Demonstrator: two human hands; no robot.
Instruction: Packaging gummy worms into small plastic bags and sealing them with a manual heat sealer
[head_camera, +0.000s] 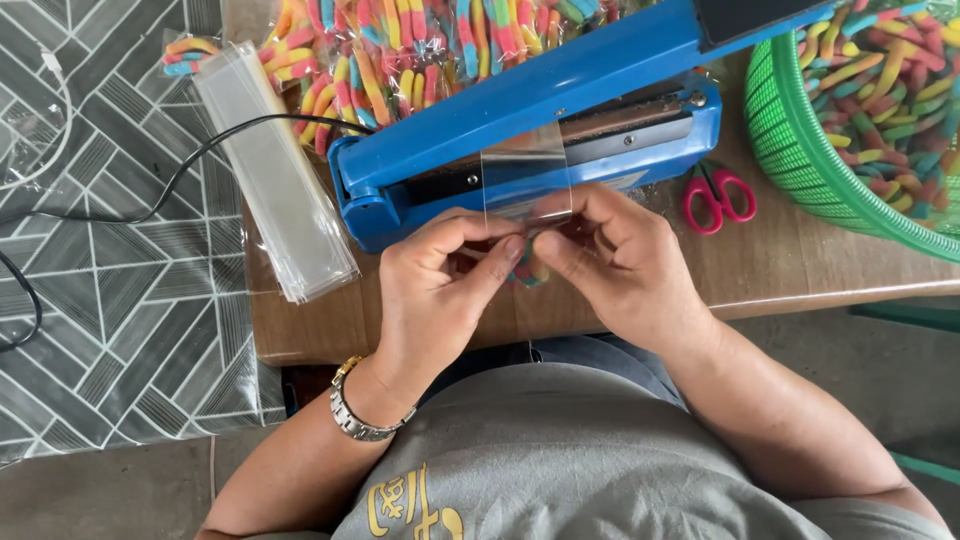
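We are pinching a clear candy bag (527, 185) with left hand (440, 285) and right hand (620, 270) | mouth lying across the blue heat sealer (540, 95), arm raised, unsealed | filled bags (400, 60) piling at table's (800, 265) far edge.

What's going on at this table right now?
A person's left hand and right hand pinch a small clear plastic bag with its open end laid across a blue heat sealer, whose arm is raised. A stack of clear bags, pink scissors and a green basket of candy sit nearby.
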